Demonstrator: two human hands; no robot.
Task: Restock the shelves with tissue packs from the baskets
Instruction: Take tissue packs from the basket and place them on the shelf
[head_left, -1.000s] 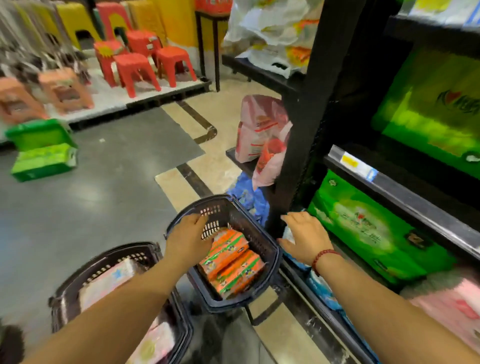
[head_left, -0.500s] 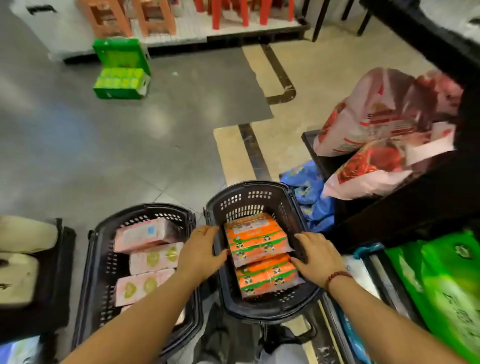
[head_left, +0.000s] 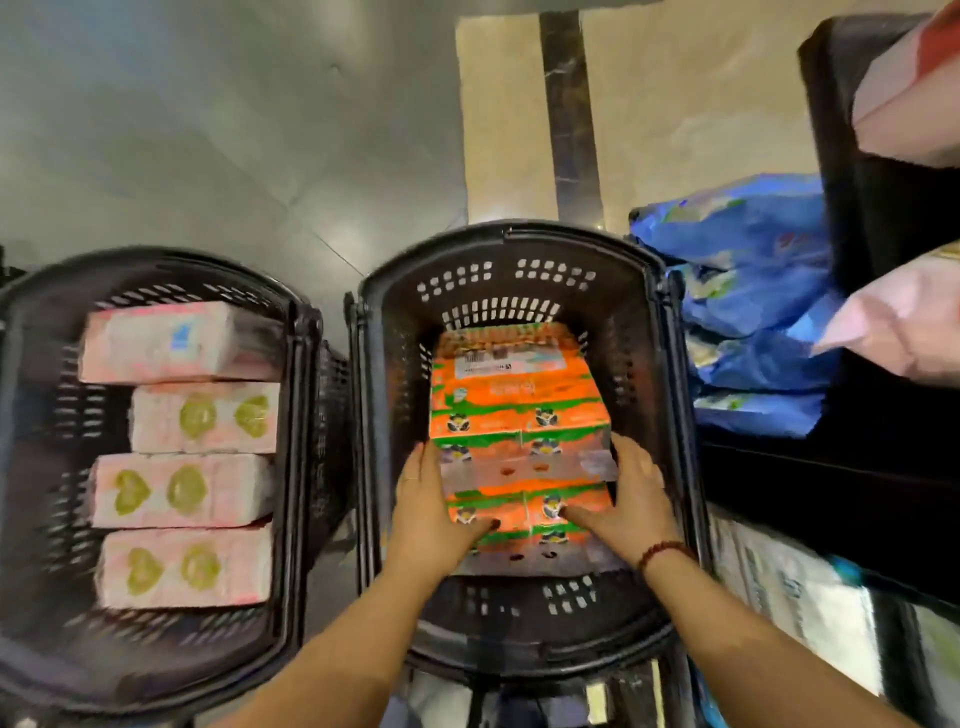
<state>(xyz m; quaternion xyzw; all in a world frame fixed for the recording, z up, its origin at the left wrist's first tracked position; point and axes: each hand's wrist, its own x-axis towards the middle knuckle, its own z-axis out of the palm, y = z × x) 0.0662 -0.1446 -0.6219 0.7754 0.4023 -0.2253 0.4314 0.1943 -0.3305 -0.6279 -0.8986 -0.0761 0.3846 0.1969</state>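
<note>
Both hands have come down onto the load in the basket since half a second ago, the left one leaving the rim, and the view has tipped to look almost straight down. From the head camera, the left hand (head_left: 431, 514) and the right hand (head_left: 631, 504) clamp the near orange pack (head_left: 524, 499) between them — fingers run down its two short sides and thumbs lie across its top. That pack lies in the near half of the right basket (head_left: 498, 306), touching the far orange pack (head_left: 514, 379), which sits toward the basket's far wall. A beaded bracelet (head_left: 665, 551) circles the right wrist. Just beside it on the left, the left basket (head_left: 156, 260) holds four pink packs (head_left: 182, 488) laid in a row. Right of the right basket, blue packs (head_left: 753, 291) are piled low by the dark shelf unit (head_left: 841, 156) — pink bags (head_left: 904, 322) rest on it above them. Both baskets stand on a grey floor (head_left: 208, 130).
</note>
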